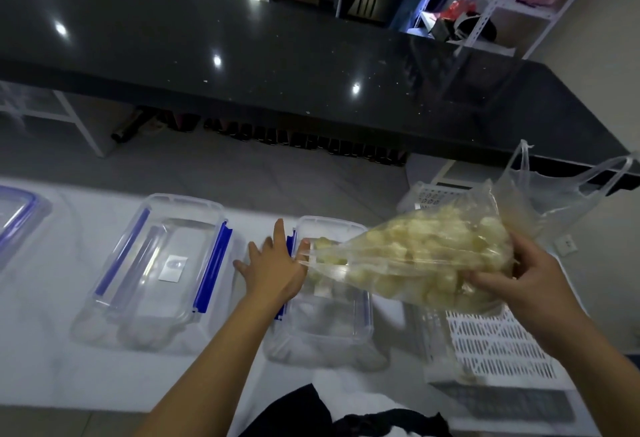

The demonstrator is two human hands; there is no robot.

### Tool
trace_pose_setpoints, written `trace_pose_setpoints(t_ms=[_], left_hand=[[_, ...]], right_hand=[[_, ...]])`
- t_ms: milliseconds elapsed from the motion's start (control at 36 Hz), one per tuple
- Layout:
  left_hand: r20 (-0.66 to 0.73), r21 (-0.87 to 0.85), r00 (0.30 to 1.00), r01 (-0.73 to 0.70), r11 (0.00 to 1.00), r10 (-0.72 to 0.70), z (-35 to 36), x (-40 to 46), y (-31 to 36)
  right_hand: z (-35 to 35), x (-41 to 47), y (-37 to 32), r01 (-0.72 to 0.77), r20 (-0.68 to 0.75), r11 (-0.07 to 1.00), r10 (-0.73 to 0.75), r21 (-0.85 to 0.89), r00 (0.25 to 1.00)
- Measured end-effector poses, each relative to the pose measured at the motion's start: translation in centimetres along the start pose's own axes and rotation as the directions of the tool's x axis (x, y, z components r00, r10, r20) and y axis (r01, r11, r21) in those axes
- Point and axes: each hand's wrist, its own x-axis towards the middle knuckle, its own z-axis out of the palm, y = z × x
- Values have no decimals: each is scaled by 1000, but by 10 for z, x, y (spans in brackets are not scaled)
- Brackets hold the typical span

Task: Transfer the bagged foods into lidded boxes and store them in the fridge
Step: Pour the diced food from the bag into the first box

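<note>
Your right hand grips the food bag, tilted mouth-down over the clear box; your left hand rests open-fingered on the box's near-left rim.

No text can be read; the small label inside the empty clear box is blurred.
</note>
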Motion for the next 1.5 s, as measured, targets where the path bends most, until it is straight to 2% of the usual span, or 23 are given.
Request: trace_pose_setpoints(t_ms=[528, 778, 889, 1000, 1167, 1361, 1500], left_hand=[[-23, -16, 1000, 16, 1000, -16, 3, -1, 1], [-22, -8, 1000, 19, 1000, -19, 5, 0, -1], [-31, -5, 999, 20, 1000, -20, 4, -2, 1], [-22, 6, 1000, 21, 1000, -21, 2, -3, 3], [-9, 8, 1000, 19, 1000, -19, 0, -2, 3], [-23, -81, 1000, 3, 997, -5, 0, -2, 1], [-103, -265, 991, -111, 958, 86, -1, -8, -6]], right_hand=[[2, 0, -4, 22, -3, 1000, -23, -21, 1000], [10, 5, -10, 106, -18, 990, -108, -98, 994], [15, 6, -10, 82, 15, 991, -81, -107, 997], [6, 5, -14, 85, -35, 992, -89, -95, 995], [12, 10, -10, 43, -31, 993, -47, -109, 998], [17, 12, -7, 29, 0, 992, -29, -125, 1000], [26, 13, -10, 28, -8, 992, -29, -119, 1000]])
